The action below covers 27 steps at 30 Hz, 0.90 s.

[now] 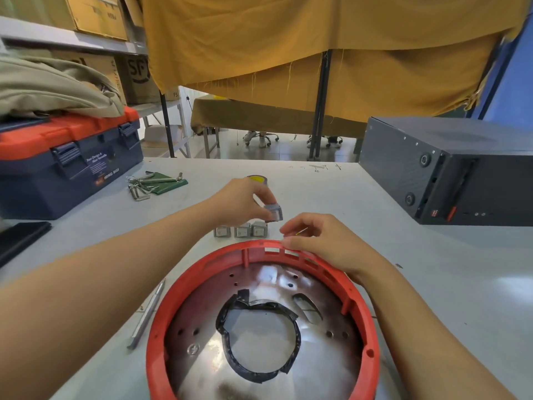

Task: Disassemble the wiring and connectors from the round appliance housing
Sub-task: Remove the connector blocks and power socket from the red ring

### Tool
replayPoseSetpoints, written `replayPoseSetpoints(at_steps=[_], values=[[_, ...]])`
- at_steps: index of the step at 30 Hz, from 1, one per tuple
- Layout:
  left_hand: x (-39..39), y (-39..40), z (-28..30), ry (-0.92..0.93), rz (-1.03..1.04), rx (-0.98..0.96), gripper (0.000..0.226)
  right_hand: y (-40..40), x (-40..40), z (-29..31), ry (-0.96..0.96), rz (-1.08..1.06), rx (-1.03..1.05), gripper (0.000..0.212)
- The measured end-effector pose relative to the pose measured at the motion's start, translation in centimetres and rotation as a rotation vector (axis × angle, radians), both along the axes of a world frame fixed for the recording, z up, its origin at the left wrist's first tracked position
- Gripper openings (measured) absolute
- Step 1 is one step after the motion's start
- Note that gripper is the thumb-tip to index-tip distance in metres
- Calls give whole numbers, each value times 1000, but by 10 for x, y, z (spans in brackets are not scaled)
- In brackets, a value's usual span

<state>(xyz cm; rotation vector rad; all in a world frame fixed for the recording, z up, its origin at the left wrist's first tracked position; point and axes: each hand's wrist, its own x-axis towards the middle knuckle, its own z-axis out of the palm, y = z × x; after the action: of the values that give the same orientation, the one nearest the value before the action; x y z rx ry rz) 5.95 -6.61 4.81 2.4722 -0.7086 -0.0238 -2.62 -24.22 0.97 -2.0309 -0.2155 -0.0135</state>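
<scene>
Two bare forearms and hands, no sleeves.
Left hand (242,202) and right hand (323,241) without gloves, rings or watch; wrists uncovered, forearms bare up to the frame's lower edge.
</scene>
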Motion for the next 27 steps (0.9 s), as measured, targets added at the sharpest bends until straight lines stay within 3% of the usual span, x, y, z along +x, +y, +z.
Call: replayPoseSetpoints(at_steps=[5,19,23,27], values=[[17,-23,-1,-70,-112,137,24,-3,-2,2,84,77,33,6],[42,-32,-38,-125,-146,357,24,-4,-4,5,109,87,24,11],[35,-29,-30,-98,-135,306,32,-3,-4,5,111,79,15,10],[11,-17,-15,-23,-152,209,18,-3,-5,4,102,78,42,11]])
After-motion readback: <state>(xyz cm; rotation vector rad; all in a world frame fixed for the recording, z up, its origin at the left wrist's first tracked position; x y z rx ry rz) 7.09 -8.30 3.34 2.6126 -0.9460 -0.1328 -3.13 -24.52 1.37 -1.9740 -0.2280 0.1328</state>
